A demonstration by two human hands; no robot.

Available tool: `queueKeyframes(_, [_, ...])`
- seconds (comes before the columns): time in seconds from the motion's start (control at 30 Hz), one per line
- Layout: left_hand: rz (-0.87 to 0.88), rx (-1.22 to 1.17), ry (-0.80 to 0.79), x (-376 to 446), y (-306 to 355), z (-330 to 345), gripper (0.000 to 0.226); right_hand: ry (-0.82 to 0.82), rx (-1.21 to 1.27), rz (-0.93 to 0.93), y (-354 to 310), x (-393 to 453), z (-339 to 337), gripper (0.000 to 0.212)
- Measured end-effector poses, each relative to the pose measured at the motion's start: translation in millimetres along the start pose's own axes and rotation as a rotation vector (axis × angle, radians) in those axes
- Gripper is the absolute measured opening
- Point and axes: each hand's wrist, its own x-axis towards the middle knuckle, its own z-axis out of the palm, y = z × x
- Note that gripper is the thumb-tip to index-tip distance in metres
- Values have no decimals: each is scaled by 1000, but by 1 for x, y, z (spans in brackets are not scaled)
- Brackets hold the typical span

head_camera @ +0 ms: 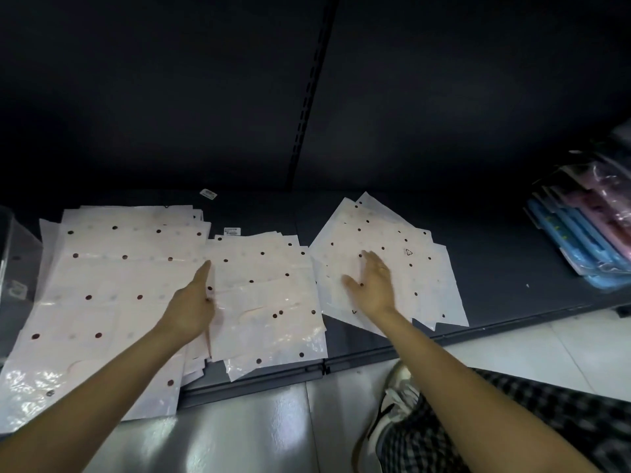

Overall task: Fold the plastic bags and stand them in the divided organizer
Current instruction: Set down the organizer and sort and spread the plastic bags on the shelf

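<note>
Head view: we see three piles of dotted plastic bags on a dark low shelf [505, 268]. Large unfolded pile [102, 285] at left, middle pile [269, 302] just beside it, right pile [392, 261] fanned out and apart. Left hand [191, 308] edge-on at the middle pile's left edge, fingers straight, pressing down. Right hand [372, 285] flat on the right pile, fingers spread, gripping nothing. Clear container [17, 261] at far left edge, partly cropped. Blue and pink packaged goods [587, 230] at far right.
</note>
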Motion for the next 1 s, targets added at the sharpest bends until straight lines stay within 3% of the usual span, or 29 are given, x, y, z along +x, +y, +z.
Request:
queueKeyframes(0.07, [24, 124, -38, 3, -5, 1, 64, -30, -139, 99, 33, 5, -6, 67])
queueKeyframes(0.2, [152, 273, -127, 4, -22, 4, 59, 135, -121, 109, 44, 6, -6, 24])
queueKeyframes(0.27, [217, 253, -126, 2, -32, 4, 51, 147, -126, 116, 40, 6, -9, 13])
queueKeyframes(0.43, [262, 217, 167, -5, -25, 1, 40, 267, -59, 64, 14, -1, -16, 22])
queueKeyframes(0.5, [297, 93, 94, -9, -10, 2, 43, 298, 119, 42, -17, -5, -14, 20])
queueKeyframes(0.6, [235, -211, -178, -20, 16, 9, 69, 169, 546, 161, -77, -11, -3, 15])
queueKeyframes(0.67, [182, -367, -266, -26, 33, 17, 83, 3, 781, 245, -112, -23, 5, 15])
queueKeyframes(0.77, [195, -430, -72, -26, 44, 23, 66, -249, 974, 148, -142, -42, 17, 16])
queueKeyframes(0.83, [130, -377, 137, -20, 41, 13, 52, -263, 889, 20, -137, -44, 22, 18])
queueKeyframes(0.93, [-21, -332, 222, -6, 15, -18, 55, -29, 502, -84, -96, -26, 16, 14])
queueKeyframes(1.0, [-97, -224, 284, 1, -8, -45, 61, 53, 209, -40, -50, -10, 6, 30])
